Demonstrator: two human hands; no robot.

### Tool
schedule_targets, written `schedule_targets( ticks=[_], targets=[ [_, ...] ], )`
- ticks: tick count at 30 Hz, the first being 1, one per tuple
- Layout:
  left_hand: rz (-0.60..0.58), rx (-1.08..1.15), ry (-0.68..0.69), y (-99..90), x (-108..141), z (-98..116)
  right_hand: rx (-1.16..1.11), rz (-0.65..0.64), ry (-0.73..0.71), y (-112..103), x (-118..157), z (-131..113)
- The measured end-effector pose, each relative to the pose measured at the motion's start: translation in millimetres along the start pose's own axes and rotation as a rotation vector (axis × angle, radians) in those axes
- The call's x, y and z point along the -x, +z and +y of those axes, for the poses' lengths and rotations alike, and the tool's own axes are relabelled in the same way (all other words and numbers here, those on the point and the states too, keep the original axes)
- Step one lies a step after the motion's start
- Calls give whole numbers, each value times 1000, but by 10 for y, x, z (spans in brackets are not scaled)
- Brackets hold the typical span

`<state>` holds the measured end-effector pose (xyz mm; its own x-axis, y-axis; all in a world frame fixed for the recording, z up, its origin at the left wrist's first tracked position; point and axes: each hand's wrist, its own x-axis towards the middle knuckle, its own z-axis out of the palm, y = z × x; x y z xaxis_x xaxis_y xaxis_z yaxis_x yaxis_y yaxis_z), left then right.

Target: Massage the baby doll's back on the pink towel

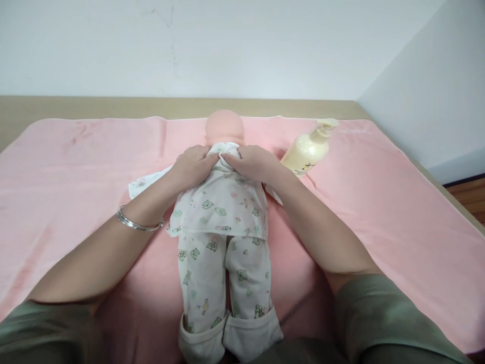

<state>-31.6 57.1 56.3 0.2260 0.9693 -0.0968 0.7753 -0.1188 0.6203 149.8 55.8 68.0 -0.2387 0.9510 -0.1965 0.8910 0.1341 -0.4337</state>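
From where I stand, the doll (222, 215) lies lengthwise on the pink mat (68, 202), its bald head (225, 125) pointing away from the person. Both hands are at its collar: the left hand (195, 166) and the right hand (255, 162) each pinch the patterned top (217, 197), thumbs almost meeting over the bunched cloth. From here I can't quite tell which way the doll's face is turned. One sleeve of the top sticks out beyond the left forearm, and the matching trousers (206, 273) have cuffs turned up. A pale yellow pump bottle (307, 151) leans over near the right hand, and a silver bangle (138, 222) circles the left forearm
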Motion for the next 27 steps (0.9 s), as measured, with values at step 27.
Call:
schedule_targets(
  ticks=[27],
  targets=[
    [85,-402,78,104,24,28,108,61,-107,18,24,4]
  ],
)
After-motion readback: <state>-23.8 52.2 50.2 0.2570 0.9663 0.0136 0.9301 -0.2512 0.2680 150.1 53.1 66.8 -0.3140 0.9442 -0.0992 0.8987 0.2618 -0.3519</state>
